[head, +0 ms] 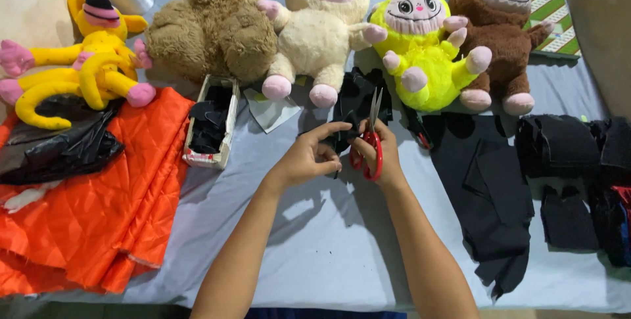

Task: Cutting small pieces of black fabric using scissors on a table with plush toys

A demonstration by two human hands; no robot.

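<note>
My right hand (384,155) grips red-handled scissors (370,145), their blades pointing up and away from me. My left hand (309,157) pinches a small piece of black fabric (343,136) right beside the blades. Both hands hover over the middle of the grey-blue sheet (328,240) on the table. More black fabric (358,95) lies just beyond the scissors.
Plush toys line the far edge: a yellow one (85,63), a tan bear (210,26), a cream one (322,23), a neon yellow one (424,49), a brown one (503,30). Orange quilted fabric (98,214) lies left, a small box of black pieces (210,125) near it, black cut fabric (493,194) right.
</note>
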